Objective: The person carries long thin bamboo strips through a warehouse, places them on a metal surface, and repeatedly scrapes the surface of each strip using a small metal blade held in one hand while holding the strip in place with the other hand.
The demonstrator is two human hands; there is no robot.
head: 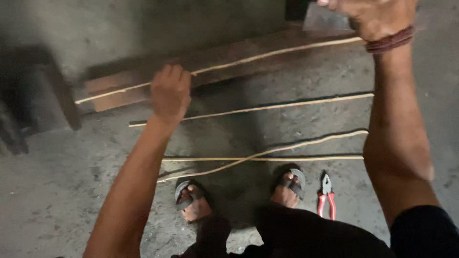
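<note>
Grey concrete floor (57, 191), wooden plank (229, 59) along the wall; long thin cane strip (267, 53) held above it, left hand (170, 93) fisted mid-length, right hand (377, 16) clenched near the end; probably light, springy, best gripped well apart.

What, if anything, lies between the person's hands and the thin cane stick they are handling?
Nothing visible does. The left hand is closed around the cane stick, and the right hand grips near its other end. The stick runs over a wooden plank; three more sticks and the red-handled pliers lie nearer the feet.
</note>
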